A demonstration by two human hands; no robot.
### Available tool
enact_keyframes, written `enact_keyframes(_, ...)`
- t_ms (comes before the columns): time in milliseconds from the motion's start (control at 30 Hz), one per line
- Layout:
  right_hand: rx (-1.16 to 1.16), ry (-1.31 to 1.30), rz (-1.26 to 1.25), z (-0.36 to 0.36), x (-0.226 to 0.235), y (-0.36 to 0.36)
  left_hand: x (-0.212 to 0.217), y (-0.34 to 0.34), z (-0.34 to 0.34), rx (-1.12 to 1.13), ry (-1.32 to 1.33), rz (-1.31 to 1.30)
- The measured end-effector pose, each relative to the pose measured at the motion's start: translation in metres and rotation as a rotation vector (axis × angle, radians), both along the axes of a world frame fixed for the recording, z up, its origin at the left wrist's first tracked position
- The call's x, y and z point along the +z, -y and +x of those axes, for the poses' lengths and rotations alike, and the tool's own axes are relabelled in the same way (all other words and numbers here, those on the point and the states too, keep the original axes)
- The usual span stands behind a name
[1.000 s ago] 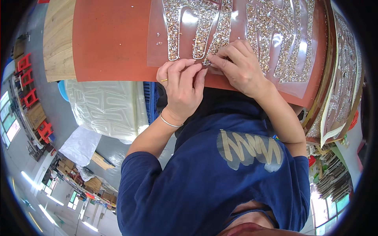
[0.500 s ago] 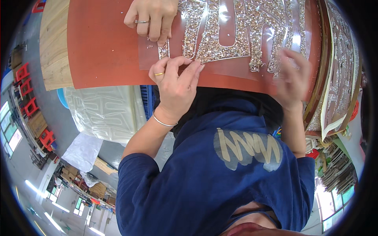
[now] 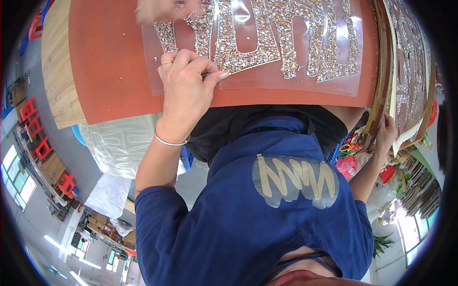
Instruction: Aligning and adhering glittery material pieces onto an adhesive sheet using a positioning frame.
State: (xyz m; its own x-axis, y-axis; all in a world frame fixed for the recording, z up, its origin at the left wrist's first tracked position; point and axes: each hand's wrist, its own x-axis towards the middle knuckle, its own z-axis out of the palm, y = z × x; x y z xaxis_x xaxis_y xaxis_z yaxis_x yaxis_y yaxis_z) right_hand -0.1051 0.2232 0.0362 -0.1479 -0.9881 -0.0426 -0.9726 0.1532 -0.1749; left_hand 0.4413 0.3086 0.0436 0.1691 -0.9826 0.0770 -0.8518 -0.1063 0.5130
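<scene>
From my remote seat I see the bare left hand (image 3: 187, 78) low on the transparent plastic sheet (image 3: 291, 86), its fingers bent, the thumb and index tips drawn close together by the lower edge of the glittering brown-and-silver chip pattern (image 3: 250, 58); whether they grip any piece I cannot tell. The sheet lies on a smooth reddish-brown mat (image 3: 105, 57), over a pale wooden tabletop (image 3: 55, 71), its pattern in long, rounded strips.

Well apart, I find the right hand (image 3: 385, 133) at the long brown edging strip (image 3: 380, 81) beside a second glittering panel (image 3: 411, 62); its fingers are partly curled, but I cannot tell what they hold. A co-worker's hand (image 3: 164, 10) (badly blurred in my view) is over the sheet's upper left.
</scene>
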Motion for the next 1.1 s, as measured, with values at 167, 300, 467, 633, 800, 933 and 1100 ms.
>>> enact_keyframes(167,0.061,0.021,-0.289,0.063,0.019,0.012,-0.002,-0.004,-0.006,-0.041,-0.003,-0.128)
enact_keyframes(300,0.609,0.410,-0.283,0.185,0.017,0.018,-0.014,-0.012,-0.020,-0.017,-0.011,-0.193)
enact_keyframes(467,1.172,0.745,-0.228,0.330,-0.018,0.003,-0.024,-0.015,-0.027,0.021,-0.029,-0.250)
enact_keyframes(633,1.304,0.656,-0.326,0.372,-0.026,0.000,-0.024,-0.020,-0.020,-0.024,0.005,-0.259)
enact_keyframes(800,1.281,0.623,-0.361,0.362,-0.027,0.007,-0.027,-0.021,-0.021,-0.033,0.014,-0.265)
enact_keyframes(933,1.241,0.577,-0.353,0.352,-0.028,0.010,-0.027,-0.013,-0.021,-0.079,0.013,-0.305)
enact_keyframes(1100,1.228,0.556,-0.360,0.348,-0.025,0.009,-0.024,0.003,-0.015,-0.156,0.015,-0.267)
